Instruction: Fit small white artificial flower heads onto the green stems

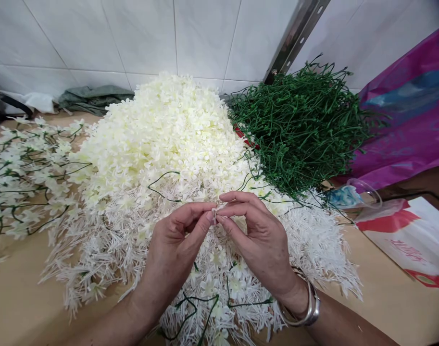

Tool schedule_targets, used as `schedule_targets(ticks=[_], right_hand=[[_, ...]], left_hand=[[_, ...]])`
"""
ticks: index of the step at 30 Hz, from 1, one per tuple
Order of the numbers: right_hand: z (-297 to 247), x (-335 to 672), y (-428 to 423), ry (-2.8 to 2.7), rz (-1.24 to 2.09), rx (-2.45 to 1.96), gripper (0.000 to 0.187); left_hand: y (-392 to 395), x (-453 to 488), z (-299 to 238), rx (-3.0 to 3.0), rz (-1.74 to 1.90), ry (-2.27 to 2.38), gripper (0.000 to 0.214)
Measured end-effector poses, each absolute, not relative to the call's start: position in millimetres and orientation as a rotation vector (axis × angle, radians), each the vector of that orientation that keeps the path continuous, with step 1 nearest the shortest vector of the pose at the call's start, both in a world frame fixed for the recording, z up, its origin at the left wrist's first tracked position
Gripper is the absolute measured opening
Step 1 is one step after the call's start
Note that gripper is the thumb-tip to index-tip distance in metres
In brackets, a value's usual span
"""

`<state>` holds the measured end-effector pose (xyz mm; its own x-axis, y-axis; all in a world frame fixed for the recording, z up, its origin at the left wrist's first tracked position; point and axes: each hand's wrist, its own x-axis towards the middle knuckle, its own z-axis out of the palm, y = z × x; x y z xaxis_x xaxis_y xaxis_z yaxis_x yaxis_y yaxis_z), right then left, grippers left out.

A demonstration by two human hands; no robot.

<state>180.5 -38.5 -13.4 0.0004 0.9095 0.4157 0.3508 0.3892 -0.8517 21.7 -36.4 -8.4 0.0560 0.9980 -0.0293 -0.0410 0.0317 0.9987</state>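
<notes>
the person's left hand (174, 240) and right hand (257, 235) meet at the centre of the frame, fingertips pinched together on a tiny white flower piece (215, 213) held between them, just above the heap. the left thumb and forefinger close on it from the left, the right thumb and forefinger from the right; both hands are clamped on the same small part. a silver bangle (306, 300) sits on the right wrist, lower right of centre.

beneath and behind the hands spreads a big pile of cream-white artificial blossoms (161, 134), with spiky white plastic bits (100, 250) fringing its lower edge. at the upper right of the pile lies a tangle of green wire stems (298, 129), touching the blossoms. at the left edge of the frame lie finished sprigs with flowers on green stems (20, 178). a magenta plastic bag (410, 120) fills the right edge, a red and white bag (407, 240) below it, all on a tan tabletop (17, 302) against a white tiled wall (140, 33).
</notes>
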Motion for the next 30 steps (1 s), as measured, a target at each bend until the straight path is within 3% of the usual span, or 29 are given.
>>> schedule_targets(ticks=[9,14,19,24,30], right_hand=[[-17.2,181.9,-33.8,-1.279,1.048,-1.086,0.014],[-16.8,190.2,-30.1,-1.205,1.257,-1.106,0.013],[-15.1,196.2,-25.8,-1.332,1.149,-1.096,0.008],[-20.2,197.1,-24.6,-1.188,1.104,-1.126,0.006],[-22.0,198.1,-26.0,-1.221,1.06,-1.16,0.005]], left_hand=[[-43.6,23.0,-14.8,1.795,1.358,1.179,0.022],[-45.6,21.9,-17.5,1.924,1.288,1.128,0.027],[-44.1,21.4,-14.5,2.023,1.243,1.111,0.028],[-28.5,4.8,-1.8,2.306,1.457,1.451,0.024],[-1.8,-35.2,24.5,2.801,0.783,1.583,0.023]])
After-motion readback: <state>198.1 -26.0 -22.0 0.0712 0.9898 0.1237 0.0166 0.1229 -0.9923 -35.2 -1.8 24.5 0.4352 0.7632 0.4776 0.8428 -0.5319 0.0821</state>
